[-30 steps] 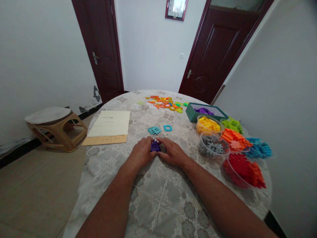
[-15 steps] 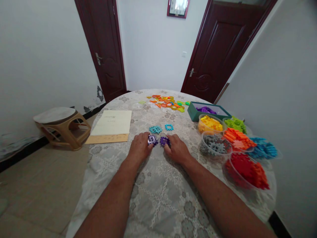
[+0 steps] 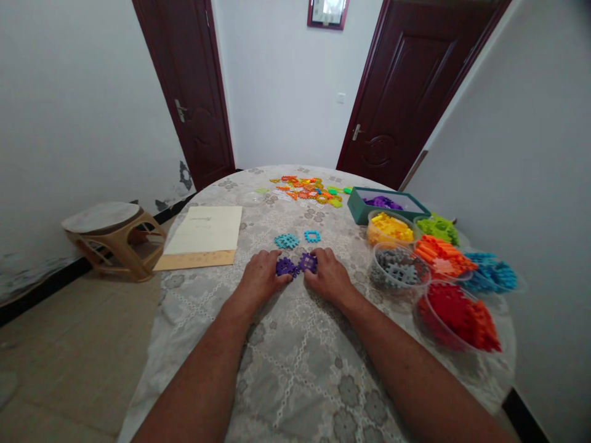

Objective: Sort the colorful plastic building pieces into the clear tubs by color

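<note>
Two purple interlocking plastic pieces lie side by side on the tablecloth, touching edge to edge. My left hand [image 3: 261, 278] grips the left purple piece [image 3: 285, 266] with curled fingers. My right hand [image 3: 329, 275] pinches the right purple piece [image 3: 307, 263]. Just beyond them lie a teal snowflake-shaped piece [image 3: 287, 241] and a small blue square frame piece [image 3: 313, 235].
Round table with a lace cloth [image 3: 295, 369]. Clear tubs of grey [image 3: 398, 269], red [image 3: 455, 314], orange [image 3: 441, 255], yellow [image 3: 388, 226], green and blue pieces stand at right, behind them a teal box [image 3: 364, 212]. Loose pieces [image 3: 307, 189] at the far edge, a paper booklet [image 3: 203, 237] at left, a stool [image 3: 113, 237] on the floor.
The single purple lump held between both hands has become two separate pieces, one in each hand, now laid flat next to each other. The camera view shifted slightly.
</note>
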A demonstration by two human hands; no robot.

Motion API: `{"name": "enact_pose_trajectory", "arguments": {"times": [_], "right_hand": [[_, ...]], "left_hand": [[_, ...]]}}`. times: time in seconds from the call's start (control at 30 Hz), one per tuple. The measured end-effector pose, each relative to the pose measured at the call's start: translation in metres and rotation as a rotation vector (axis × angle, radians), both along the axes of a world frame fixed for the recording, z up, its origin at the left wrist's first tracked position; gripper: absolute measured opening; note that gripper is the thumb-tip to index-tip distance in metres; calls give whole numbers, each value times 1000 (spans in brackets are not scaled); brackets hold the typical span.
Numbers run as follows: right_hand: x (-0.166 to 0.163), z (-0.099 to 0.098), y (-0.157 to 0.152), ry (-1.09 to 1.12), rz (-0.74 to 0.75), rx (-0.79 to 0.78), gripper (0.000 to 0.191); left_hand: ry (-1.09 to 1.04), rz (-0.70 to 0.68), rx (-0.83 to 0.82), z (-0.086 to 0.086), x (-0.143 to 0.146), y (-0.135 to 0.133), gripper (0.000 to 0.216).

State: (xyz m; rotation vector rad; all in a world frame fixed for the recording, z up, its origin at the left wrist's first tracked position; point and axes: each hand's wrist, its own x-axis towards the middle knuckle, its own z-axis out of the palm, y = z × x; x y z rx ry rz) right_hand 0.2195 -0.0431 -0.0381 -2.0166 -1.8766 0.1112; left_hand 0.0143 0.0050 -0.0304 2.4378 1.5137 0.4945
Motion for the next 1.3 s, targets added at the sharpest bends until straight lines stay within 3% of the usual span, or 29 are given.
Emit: {"name": "enact_pose_trajectory", "arguments": {"times": [0.2, 0.5, 0.83, 1.07, 1.3], "right_hand": [[9, -5, 7, 143, 53, 58, 35], [15, -12, 14, 277, 53, 121, 25], [9, -10, 13, 552, 211, 201, 12], [-3, -11, 14, 1132, 336, -7, 29], [-17, -6, 6, 1119, 435, -43, 41]], "left_hand": [[18, -23, -36, 3, 2, -5, 49], [-98, -101, -16, 4, 11, -22, 43], [-490, -239, -45, 5, 13, -23, 52], [-634, -171, -81, 20, 14, -21, 49], [-662, -121, -144, 21, 14, -21, 51]]}}
